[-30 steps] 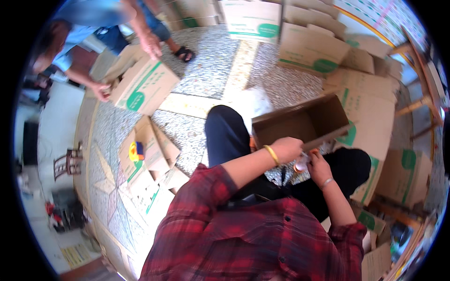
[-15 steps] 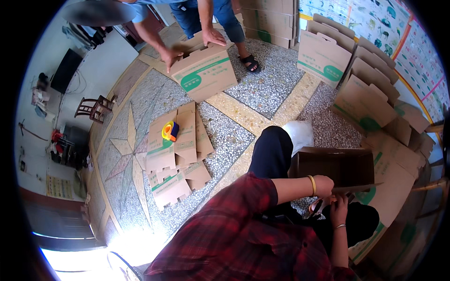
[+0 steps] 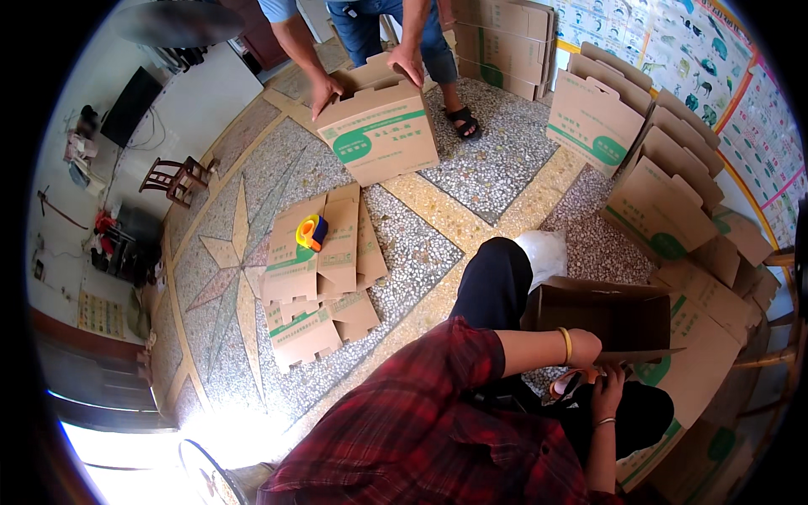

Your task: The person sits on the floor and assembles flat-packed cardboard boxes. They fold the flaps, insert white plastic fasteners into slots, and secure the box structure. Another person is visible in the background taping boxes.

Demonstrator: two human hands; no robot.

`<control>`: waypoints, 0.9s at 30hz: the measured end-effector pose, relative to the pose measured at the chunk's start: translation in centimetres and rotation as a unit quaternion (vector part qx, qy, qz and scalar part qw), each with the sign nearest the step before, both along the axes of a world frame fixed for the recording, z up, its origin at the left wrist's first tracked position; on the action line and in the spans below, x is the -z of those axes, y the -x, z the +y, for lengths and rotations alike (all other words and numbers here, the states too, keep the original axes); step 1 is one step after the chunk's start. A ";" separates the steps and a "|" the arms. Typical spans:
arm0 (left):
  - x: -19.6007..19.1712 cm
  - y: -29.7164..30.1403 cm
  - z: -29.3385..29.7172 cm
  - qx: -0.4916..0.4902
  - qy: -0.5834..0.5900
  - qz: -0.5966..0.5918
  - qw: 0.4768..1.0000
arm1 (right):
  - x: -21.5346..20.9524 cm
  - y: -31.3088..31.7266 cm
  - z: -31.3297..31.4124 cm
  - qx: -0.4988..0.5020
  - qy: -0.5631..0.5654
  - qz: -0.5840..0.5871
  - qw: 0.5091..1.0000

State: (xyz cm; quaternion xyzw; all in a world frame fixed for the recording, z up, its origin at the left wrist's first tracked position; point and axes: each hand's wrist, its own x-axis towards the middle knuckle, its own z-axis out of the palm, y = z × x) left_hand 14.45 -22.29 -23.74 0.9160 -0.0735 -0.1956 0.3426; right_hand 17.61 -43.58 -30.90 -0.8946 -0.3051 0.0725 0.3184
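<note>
A brown cardboard box (image 3: 602,313) lies tipped in front of me, its dark open side facing up. My left hand (image 3: 582,348), with a yellow bangle at the wrist, is curled over the box's near edge. Just below it, my right hand (image 3: 608,390), wearing a thin bracelet, has its fingers bent against the same edge by a flap; its fingertips are partly hidden. Between the hands and my lap is a small pinkish-orange thing (image 3: 561,384) with a dark band, too unclear to name. My dark-trousered knees (image 3: 495,273) stand on both sides.
Across the floor, a co-worker's hands (image 3: 407,64) hold an upright carton (image 3: 383,139). Flattened cartons (image 3: 332,252) lie on the left with a yellow-blue tape dispenser (image 3: 310,232) on top. Opened cartons (image 3: 661,198) line the right wall. A white plastic bag (image 3: 543,255) sits behind my box.
The view has shifted slightly, so the room sits a little lower and to the right. My hands stay at the box's near edge. The co-worker still grips the carton, now turned slightly.
</note>
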 end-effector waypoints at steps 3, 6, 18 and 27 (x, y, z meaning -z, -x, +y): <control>0.3 -0.2 0.0 0.002 -0.003 0.001 1.000 | 0.0 -0.1 -0.1 -0.006 -0.018 -0.007 1.000; -0.6 -0.5 0.8 0.000 -0.013 -0.022 1.000 | 0.1 -0.5 -0.2 -0.019 -0.028 -0.093 0.995; -5.7 -3.0 9.0 -0.033 -0.021 -0.134 0.990 | -0.6 -0.4 0.0 0.068 -0.099 -0.067 0.990; -14.5 -3.8 15.4 -0.119 0.071 -0.141 0.980 | -0.5 -0.3 0.4 0.095 -0.117 -0.021 0.988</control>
